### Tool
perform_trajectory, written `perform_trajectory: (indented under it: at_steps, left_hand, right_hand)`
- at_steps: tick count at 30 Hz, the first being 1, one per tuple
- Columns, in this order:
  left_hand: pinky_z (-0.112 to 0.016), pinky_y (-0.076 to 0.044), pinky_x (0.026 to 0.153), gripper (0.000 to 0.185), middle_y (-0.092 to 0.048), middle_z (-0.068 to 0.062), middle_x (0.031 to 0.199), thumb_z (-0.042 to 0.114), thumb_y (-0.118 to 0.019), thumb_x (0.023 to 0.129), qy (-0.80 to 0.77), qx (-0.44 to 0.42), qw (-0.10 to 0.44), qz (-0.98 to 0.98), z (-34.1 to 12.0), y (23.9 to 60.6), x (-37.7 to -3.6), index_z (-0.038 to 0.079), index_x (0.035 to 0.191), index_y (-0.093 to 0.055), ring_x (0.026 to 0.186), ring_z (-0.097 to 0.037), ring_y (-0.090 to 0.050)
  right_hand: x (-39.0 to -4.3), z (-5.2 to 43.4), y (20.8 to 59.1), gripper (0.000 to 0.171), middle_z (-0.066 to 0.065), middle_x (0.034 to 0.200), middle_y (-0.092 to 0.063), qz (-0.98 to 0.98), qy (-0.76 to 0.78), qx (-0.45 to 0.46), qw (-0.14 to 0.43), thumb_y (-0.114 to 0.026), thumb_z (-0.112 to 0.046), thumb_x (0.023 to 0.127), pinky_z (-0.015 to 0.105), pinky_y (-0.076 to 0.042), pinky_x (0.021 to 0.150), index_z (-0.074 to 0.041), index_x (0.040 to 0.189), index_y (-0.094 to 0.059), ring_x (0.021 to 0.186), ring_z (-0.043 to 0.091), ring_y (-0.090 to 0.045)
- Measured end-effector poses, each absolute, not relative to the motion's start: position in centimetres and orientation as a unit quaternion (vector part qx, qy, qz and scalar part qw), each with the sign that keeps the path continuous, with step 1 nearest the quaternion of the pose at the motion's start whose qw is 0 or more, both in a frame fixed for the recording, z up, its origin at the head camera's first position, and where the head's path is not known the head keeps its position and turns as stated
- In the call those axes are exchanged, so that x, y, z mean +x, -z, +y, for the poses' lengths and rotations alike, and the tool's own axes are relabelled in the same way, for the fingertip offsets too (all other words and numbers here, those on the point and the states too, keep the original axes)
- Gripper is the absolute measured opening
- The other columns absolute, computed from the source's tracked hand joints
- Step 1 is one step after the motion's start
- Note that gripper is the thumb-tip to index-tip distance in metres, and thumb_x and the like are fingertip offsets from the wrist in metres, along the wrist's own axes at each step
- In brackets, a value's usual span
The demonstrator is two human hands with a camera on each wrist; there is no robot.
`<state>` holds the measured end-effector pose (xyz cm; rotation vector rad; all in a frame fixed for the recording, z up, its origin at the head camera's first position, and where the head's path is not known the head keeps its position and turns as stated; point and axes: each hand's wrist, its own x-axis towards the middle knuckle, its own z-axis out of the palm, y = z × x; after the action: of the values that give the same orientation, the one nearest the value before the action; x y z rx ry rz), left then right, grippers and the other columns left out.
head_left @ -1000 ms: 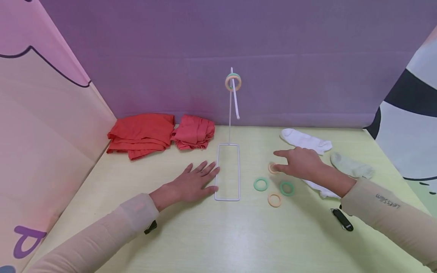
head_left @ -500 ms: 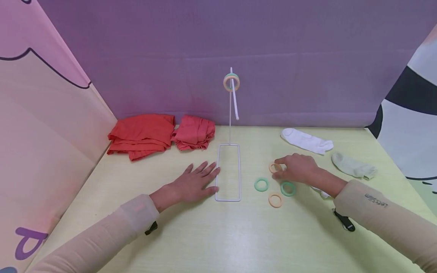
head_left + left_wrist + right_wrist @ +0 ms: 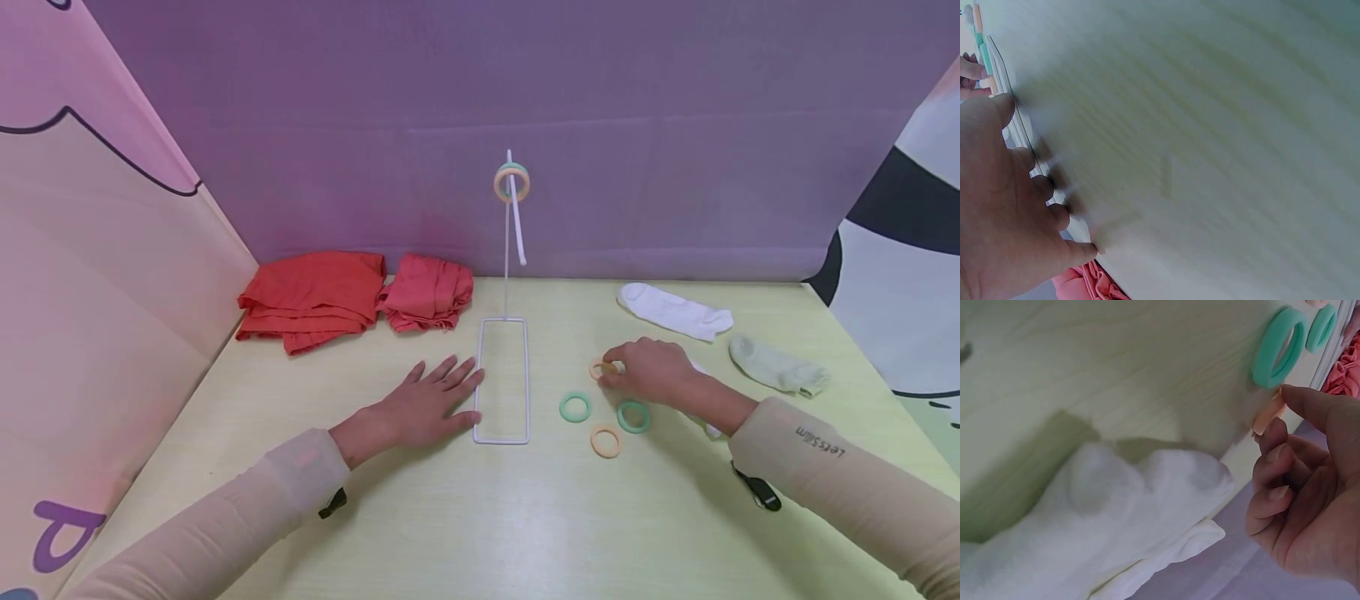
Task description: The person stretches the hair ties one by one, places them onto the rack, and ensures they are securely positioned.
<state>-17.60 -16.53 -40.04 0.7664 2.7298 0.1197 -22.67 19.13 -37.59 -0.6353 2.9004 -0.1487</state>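
Note:
My left hand (image 3: 429, 406) lies with fingers spread on the table, fingertips and thumb on the left side of a white wire stand's base (image 3: 527, 380). With thumb and index finger my right hand (image 3: 654, 371) pinches a small orange ring (image 3: 1268, 415) at table level; its other fingers are curled in the right wrist view. Near it lie a green ring (image 3: 575, 407), a second green ring (image 3: 633, 417) and another orange ring (image 3: 606, 442). From the stand's upper arm (image 3: 517, 223) hangs an orange ring (image 3: 498, 190) with green behind it.
Red folded cloth (image 3: 311, 292) and a smaller red cloth (image 3: 427, 292) lie at the back left. On the right are a white sock (image 3: 671, 310), a greyish sock (image 3: 776, 364) and a white cloth item partly under the right forearm. A purple curtain (image 3: 637, 192) stands behind the table.
My right hand has come down onto the far orange ring, its thumb and index finger closing about it. The left hand has stayed in place on the stand's base.

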Motion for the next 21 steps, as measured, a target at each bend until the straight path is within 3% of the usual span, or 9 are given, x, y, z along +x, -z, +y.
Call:
perform_trajectory:
  at_steps: [6, 10, 12, 15, 21]
  left_hand:
    - [-0.064, -0.008, 0.123, 0.075, -0.006, 0.003, 0.171, 0.062, -0.037, 0.101, -0.043, 0.268, 0.148, 0.951, -16.6, 40.2, -17.6, 0.027, 0.162, -0.012, 0.158, -0.028, -0.002]
    - [-0.064, -0.008, 0.123, 0.075, -0.006, 0.002, 0.171, 0.062, -0.037, 0.102, -0.045, 0.268, 0.151, 0.950, -16.6, 40.2, -17.6, 0.026, 0.162, -0.012, 0.158, -0.029, -0.002]
    - [-0.064, -0.008, 0.123, 0.075, -0.006, 0.003, 0.171, 0.062, -0.037, 0.101, -0.044, 0.266, 0.153, 0.951, -16.6, 40.1, -17.6, 0.027, 0.162, -0.011, 0.159, -0.028, -0.002]
    - [-0.064, -0.008, 0.123, 0.075, -0.006, 0.002, 0.171, 0.062, -0.037, 0.102, -0.043, 0.268, 0.153, 0.950, -16.5, 40.0, -17.6, 0.027, 0.162, -0.011, 0.158, -0.028, -0.002]
    - [-0.064, -0.009, 0.122, 0.075, -0.006, 0.002, 0.171, 0.062, -0.037, 0.102, -0.042, 0.268, 0.151, 0.951, -16.5, 40.0, -17.6, 0.026, 0.162, -0.011, 0.158, -0.029, -0.003]
  right_hand:
    - [-22.6, 19.1, 38.0, 0.039, 0.005, 0.074, -0.069, 0.972, 0.049, -0.224, 0.043, -0.063, -0.041, 0.094, 0.035, -0.042, 0.046, -0.016, 0.122, -0.071, 0.067, 0.020, -0.061]
    - [-22.0, 19.0, 37.2, 0.034, -0.004, 0.055, -0.057, 0.969, 0.065, -0.240, -0.010, -0.065, -0.039, 0.093, 0.033, -0.038, 0.043, -0.019, 0.120, -0.070, 0.056, 0.015, -0.055]
    - [-21.5, 18.7, 36.0, 0.032, -0.008, 0.054, -0.057, 0.965, 0.075, -0.249, -0.046, -0.066, -0.037, 0.093, 0.031, -0.036, 0.042, -0.020, 0.119, -0.070, 0.053, 0.012, -0.053]
    - [-20.5, 18.1, 34.0, 0.028, -0.010, 0.055, -0.060, 0.948, 0.087, -0.276, -0.134, -0.068, -0.034, 0.091, 0.028, -0.032, 0.041, -0.021, 0.116, -0.072, 0.049, 0.009, -0.050]
    - [-17.6, 16.3, 29.0, 0.023, -0.008, 0.055, -0.058, 0.848, 0.102, -0.375, -0.361, -0.068, -0.032, 0.089, 0.023, -0.026, 0.040, -0.022, 0.109, -0.073, 0.046, 0.007, -0.047]
